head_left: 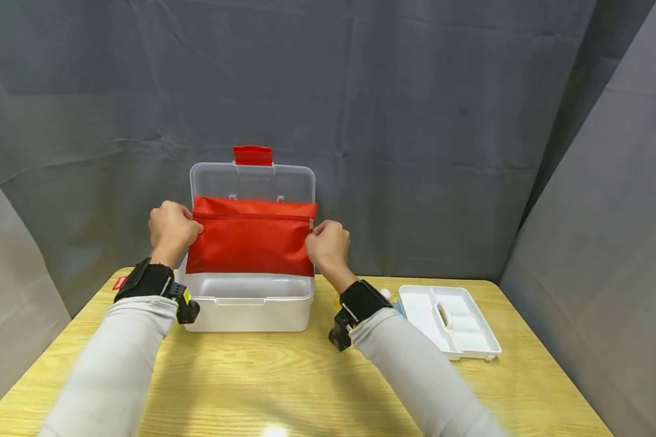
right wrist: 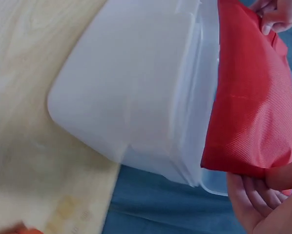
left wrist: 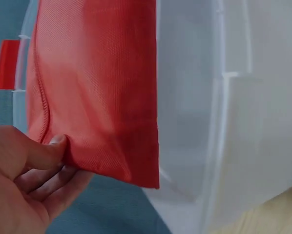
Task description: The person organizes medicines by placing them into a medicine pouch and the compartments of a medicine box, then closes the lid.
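A red zippered pouch (head_left: 251, 243) hangs upright over the opening of a white plastic storage box (head_left: 246, 314). My left hand (head_left: 172, 227) pinches the pouch's left edge, thumb on the front and fingers behind, as the left wrist view shows. At the opposite edge, near the zipper pull, my right hand (head_left: 328, 246) grips the pouch the same way. Behind it stands the box's raised clear lid (head_left: 251, 179), with a red latch (head_left: 252, 155) on top. The pouch covers the back part of the box; the inside behind it is hidden.
To the right on the wooden table (head_left: 284, 376) lies a white divided tray (head_left: 475, 321) with a handle. Small items beside it are partly hidden by my right wrist. A red label (head_left: 119, 283) shows at the table's left edge. Grey curtains (head_left: 415, 152) surround the table.
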Available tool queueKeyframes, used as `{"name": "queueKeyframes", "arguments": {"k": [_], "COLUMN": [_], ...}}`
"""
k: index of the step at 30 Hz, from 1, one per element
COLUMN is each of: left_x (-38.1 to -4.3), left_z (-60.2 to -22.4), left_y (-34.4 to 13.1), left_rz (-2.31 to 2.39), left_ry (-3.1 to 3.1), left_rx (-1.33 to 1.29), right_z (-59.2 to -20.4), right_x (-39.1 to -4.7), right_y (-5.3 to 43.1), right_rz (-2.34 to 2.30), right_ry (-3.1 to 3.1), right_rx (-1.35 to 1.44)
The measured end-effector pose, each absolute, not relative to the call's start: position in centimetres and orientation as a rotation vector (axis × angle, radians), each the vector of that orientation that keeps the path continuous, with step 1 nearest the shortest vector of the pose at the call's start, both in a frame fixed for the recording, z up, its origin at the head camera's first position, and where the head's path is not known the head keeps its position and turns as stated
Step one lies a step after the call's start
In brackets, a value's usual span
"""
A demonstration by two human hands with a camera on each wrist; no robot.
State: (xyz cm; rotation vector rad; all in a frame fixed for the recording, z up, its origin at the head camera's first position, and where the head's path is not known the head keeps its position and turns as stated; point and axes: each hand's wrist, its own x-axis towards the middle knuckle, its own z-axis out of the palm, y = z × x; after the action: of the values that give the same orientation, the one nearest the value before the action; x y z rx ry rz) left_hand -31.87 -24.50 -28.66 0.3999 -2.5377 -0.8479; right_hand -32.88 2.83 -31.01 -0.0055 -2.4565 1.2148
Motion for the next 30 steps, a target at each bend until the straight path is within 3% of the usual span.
{"name": "queueKeyframes", "arguments": {"k": [5,30], "left_x": [-32.1,-31.1], "left_z": [-30.1,-35.5], "left_y": [-24.0,-22.4], "left_rz": [-0.792,-0.773], "left_ry": [-2.608,-2.823], "left_rx": [0.437,0.483], "right_z": [-32.6,-34.0], "right_x": [-32.9,-30.9], "right_y": [2.1,-0.5], "right_rz": [1.177,0.839], "right_ry": [-2.525,-3.076], "right_rx": [-0.076,0.245]}}
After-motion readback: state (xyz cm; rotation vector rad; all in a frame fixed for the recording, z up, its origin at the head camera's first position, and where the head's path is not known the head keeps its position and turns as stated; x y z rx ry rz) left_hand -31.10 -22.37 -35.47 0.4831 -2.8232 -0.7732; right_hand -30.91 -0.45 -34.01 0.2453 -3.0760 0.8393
